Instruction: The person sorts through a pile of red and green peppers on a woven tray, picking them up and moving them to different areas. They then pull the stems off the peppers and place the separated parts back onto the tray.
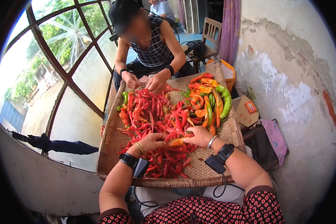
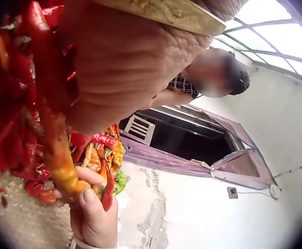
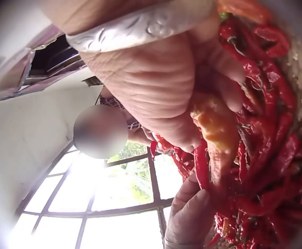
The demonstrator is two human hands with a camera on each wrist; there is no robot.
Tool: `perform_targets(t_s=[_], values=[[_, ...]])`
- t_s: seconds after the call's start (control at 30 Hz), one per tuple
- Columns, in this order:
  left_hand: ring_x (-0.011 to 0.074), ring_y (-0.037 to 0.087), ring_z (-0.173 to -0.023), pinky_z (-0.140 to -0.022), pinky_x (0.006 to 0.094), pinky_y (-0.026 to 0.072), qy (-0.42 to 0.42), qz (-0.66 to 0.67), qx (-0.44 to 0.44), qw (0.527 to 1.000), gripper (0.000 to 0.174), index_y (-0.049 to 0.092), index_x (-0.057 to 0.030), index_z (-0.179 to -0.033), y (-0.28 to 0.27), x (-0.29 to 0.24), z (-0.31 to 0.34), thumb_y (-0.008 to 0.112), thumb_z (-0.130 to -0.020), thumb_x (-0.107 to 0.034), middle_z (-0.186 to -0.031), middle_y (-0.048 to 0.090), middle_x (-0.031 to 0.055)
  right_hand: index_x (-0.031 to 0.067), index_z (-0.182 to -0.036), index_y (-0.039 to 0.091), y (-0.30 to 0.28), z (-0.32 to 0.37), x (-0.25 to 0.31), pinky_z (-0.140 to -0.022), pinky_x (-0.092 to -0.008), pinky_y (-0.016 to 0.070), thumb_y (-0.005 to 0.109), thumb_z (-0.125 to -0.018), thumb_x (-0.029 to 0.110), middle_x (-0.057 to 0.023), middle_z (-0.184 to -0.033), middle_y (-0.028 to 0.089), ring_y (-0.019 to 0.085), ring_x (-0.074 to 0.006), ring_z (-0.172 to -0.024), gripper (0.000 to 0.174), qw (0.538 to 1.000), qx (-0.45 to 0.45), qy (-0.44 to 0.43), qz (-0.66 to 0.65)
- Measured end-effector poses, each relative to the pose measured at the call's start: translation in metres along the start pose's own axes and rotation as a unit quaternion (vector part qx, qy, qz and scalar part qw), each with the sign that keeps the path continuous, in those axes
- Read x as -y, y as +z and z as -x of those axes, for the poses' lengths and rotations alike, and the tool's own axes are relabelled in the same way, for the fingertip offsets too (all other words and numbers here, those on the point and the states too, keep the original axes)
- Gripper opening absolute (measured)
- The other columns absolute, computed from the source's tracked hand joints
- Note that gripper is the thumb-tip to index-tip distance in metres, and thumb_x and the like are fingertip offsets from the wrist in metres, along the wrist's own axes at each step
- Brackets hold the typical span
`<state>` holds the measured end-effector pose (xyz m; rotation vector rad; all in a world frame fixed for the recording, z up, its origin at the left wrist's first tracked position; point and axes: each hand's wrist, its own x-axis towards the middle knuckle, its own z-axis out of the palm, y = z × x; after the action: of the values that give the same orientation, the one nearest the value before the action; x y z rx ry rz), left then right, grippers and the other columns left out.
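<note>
Between my two hands, close over the heap, lies a long chili pepper [image 1: 176,142], yellow-orange at one end and reddening toward the other. My right hand [image 1: 198,137] pinches its yellow-orange end between thumb and fingers. A slim red chili [image 2: 108,191] shows right at that hand's fingertips in the left wrist view. My left hand [image 1: 152,142] grips the pepper from the other side, its thumb and fingers [image 3: 187,210] around it in the right wrist view. Beneath both hands spreads a heap of red chilies [image 1: 168,156].
A woven tray [image 1: 212,171] carries the heap, with orange and green peppers [image 1: 209,99] at its back right. Across it sits a person, whose hands [image 1: 157,82] are over the chilies. A folded umbrella [image 1: 69,146] hangs at the left window; cardboard boxes [image 1: 245,112] stand right.
</note>
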<state>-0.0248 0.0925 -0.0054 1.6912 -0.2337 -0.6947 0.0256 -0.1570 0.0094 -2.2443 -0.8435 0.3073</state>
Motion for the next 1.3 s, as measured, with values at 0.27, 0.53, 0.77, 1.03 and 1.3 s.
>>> perform_targets(t_s=[0.27, 0.53, 0.77, 1.03, 1.3], values=[[0.0081, 0.056, -0.071, -0.064, 0.0212, 0.0471, 0.055, 0.08, -0.254, 0.962, 0.016, 0.055, 0.0004, -0.095, -0.006, 0.0, -0.003, 0.048, -0.086, -0.011, -0.08, 0.059, 0.0025, -0.0069, -0.093, 0.055, -0.021, 0.003, 0.013, -0.06, -0.0286, 0.0477, 0.063, -0.071, 0.039, -0.0158, -0.077, 0.061, 0.06, -0.0176, -0.057, 0.051, 0.979, 0.121, 0.101, -0.13], [0.0064, 0.055, -0.063, -0.057, 0.0239, 0.045, 0.175, -0.296, -0.304, 0.888, 0.017, 0.06, -0.0035, -0.091, 0.008, -0.012, -0.001, 0.059, -0.078, -0.013, -0.068, 0.058, 0.0034, -0.0069, -0.099, 0.055, -0.035, 0.006, 0.007, -0.067, -0.0253, 0.044, 0.062, -0.074, 0.038, -0.011, -0.078, 0.06, 0.056, -0.014, -0.075, 0.052, 0.945, 0.168, 0.027, -0.279], [0.0058, 0.052, -0.074, -0.066, 0.0223, 0.0451, 0.165, 0.075, -0.141, 0.973, 0.008, 0.054, -0.0036, -0.088, 0.033, -0.021, -0.005, 0.055, -0.081, -0.008, -0.085, 0.056, 0.0004, -0.0019, -0.095, 0.058, -0.034, 0.005, 0.017, -0.068, -0.0278, 0.0426, 0.061, -0.074, 0.036, -0.0103, -0.077, 0.06, 0.054, -0.0143, -0.072, 0.044, 0.963, 0.187, 0.009, -0.195], [0.0115, 0.051, -0.092, -0.077, 0.0258, 0.0446, 0.134, 0.068, -0.047, 0.988, 0.031, 0.042, -0.0047, -0.111, 0.046, -0.012, -0.011, 0.053, -0.082, -0.005, -0.101, 0.052, 0.0055, 0.0038, -0.091, 0.06, 0.0, 0.001, 0.015, -0.067, -0.0318, 0.0433, 0.063, -0.07, 0.033, -0.0127, -0.075, 0.06, 0.058, -0.0237, -0.071, 0.035, 0.978, 0.151, -0.093, -0.109], [0.0116, 0.053, -0.09, -0.076, 0.0249, 0.0453, 0.065, -0.002, 0.016, 0.998, 0.041, 0.042, -0.0053, -0.121, 0.041, -0.018, -0.006, 0.054, -0.082, -0.009, -0.1, 0.056, 0.005, 0.0039, -0.098, 0.058, 0.014, 0.003, 0.019, -0.073, -0.029, 0.0444, 0.064, -0.069, 0.025, -0.0102, -0.086, 0.06, 0.059, -0.0177, -0.082, 0.036, 0.964, 0.123, -0.128, -0.197]])
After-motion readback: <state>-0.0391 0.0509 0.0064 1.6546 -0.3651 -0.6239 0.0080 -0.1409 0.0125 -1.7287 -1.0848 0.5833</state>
